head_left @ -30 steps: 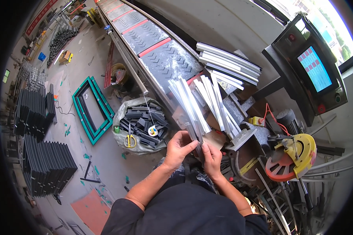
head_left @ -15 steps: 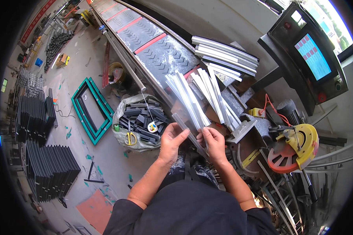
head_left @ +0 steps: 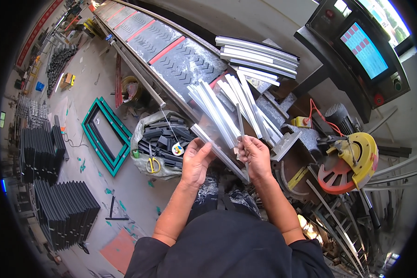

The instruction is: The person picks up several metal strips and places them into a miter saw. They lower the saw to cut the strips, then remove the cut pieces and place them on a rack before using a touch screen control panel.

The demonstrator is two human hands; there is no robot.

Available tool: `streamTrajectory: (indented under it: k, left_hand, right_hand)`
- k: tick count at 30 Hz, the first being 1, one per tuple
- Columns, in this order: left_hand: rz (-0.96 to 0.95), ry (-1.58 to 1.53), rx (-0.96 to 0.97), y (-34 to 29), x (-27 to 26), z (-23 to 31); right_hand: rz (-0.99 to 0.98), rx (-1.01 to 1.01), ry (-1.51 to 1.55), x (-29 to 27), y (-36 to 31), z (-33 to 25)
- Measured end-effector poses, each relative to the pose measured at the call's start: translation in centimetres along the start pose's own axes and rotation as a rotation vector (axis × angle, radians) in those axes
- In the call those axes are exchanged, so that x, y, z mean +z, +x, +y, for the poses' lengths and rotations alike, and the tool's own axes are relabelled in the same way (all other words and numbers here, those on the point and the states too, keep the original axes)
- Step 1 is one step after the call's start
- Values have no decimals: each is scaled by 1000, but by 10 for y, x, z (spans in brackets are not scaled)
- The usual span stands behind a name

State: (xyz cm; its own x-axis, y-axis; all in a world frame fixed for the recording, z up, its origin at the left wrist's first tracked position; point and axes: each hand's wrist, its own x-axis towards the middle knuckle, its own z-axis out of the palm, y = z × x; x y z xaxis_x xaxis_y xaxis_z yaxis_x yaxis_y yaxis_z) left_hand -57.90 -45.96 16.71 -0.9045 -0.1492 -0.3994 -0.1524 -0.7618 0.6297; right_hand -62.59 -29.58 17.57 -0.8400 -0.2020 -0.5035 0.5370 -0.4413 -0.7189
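My left hand [head_left: 197,162] is closed, thumb on top, on a pale metal profile strip [head_left: 224,159] that slants from upper left to lower right before my body. In my right hand [head_left: 255,159], pinched between thumb and fingers, is a thin grey metal strip [head_left: 240,121] pointing away from me. Its lower end crosses near the lower end of the left strip. Just beyond both hands, a fanned bundle of silvery profile strips [head_left: 213,111] lies on the bench, with another bundle of white strips [head_left: 245,99] to its right.
A roller-style conveyor [head_left: 185,65] runs to the far left. On the right stand a yellow and red saw guard [head_left: 350,162] and a control screen [head_left: 363,51]. Left of my hands sits a sack of dark offcuts [head_left: 164,139] with yellow scissors [head_left: 153,165]; a green frame [head_left: 106,136] lies beyond.
The thin strip in my right hand now shows clearly, standing out past the fingers. My left hand and its strip have shifted slightly left as the whole view moved a little.
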Motion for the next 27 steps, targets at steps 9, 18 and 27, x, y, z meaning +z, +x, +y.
streamTrajectory:
  k: [9,18,27]
  left_hand:
    - [10,-25,28,8,-2,-4]
    - [151,182,260,30,-41,55]
    - [-90,183,-29,31,25,8]
  right_hand:
    - [97,-11,190,-15,14,-6]
    - [264,-390,-80,-56,9,-56]
    - [-180,-204,-586,-12,6,-14]
